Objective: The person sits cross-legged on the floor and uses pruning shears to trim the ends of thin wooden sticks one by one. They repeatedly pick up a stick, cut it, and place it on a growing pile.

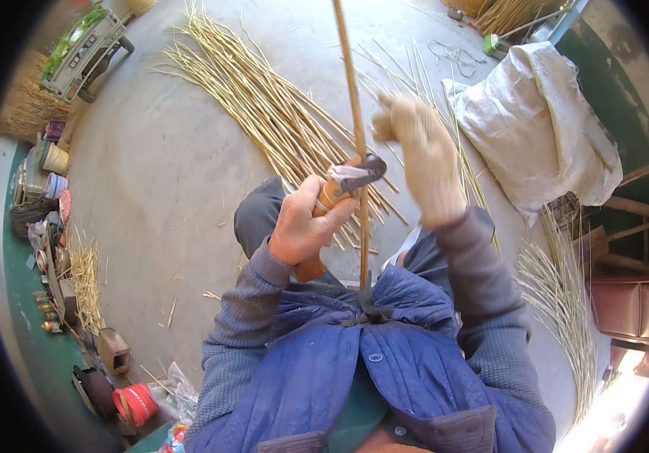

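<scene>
My left hand [304,222], bare and closed, grips a hooked tool [343,183] with a wooden handle and a dark curved metal head. Whitish wrapping or cloth shows near its head. A long brown stick [354,90] stands nearly upright in front of me and runs past the tool's curved head; whether the metal touches it is hard to tell. Its lower end reaches my lap, by the dark apron tie. My right hand [420,155], in a pale work glove, is raised just right of the stick. Motion smears its fingers, so their grip is unclear.
A large bundle of peeled-looking sticks [252,94] lies on the floor ahead. More thin rods [558,317] lie at the right, below a white woven sack [539,124]. A dark red seat [634,309] is at far right. Tubs and clutter [56,185] line the left wall.
</scene>
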Tool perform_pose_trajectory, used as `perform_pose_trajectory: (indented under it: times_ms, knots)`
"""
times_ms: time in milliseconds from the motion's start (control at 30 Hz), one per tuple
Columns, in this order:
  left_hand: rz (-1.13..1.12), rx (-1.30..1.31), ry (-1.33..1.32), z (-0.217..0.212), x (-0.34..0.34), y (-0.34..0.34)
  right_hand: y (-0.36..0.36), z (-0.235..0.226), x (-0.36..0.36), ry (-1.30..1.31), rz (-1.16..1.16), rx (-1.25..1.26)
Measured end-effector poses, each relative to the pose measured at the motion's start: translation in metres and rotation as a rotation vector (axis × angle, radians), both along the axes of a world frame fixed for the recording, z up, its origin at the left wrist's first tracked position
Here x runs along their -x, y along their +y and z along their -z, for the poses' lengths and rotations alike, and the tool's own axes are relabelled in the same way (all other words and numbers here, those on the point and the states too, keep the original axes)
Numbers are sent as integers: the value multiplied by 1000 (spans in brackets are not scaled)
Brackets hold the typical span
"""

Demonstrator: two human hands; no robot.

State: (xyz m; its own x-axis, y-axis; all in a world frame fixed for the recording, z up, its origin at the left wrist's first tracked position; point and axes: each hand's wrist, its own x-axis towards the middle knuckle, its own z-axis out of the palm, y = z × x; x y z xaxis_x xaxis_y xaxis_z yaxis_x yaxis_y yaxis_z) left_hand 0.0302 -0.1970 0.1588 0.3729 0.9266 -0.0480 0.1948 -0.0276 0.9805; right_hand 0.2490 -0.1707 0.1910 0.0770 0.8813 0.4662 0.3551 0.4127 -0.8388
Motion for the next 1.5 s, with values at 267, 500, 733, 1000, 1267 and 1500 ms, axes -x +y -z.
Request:
perform_pose_trajectory:
  times_ms: [267,500,733,1000,1267,1500]
  knots:
    - [-129,201,-279,6,-41,44,-52,56,29,-145,86,336]
    - [-503,50,-538,12,47,155,-165,87,-55,-856,-137,370]
    - [-494,123,-531,41,46,190,-286,90,-159,-720,18,589]
    - [-324,227,-444,46,-64,87,-122,34,-81,-261,-98,838]
    - [-450,219,-502,71,2,148,-158,95,-83,-833,-191,223]
    - [-475,283,-429,77,52,198,-312,83,-161,-664,9,633]
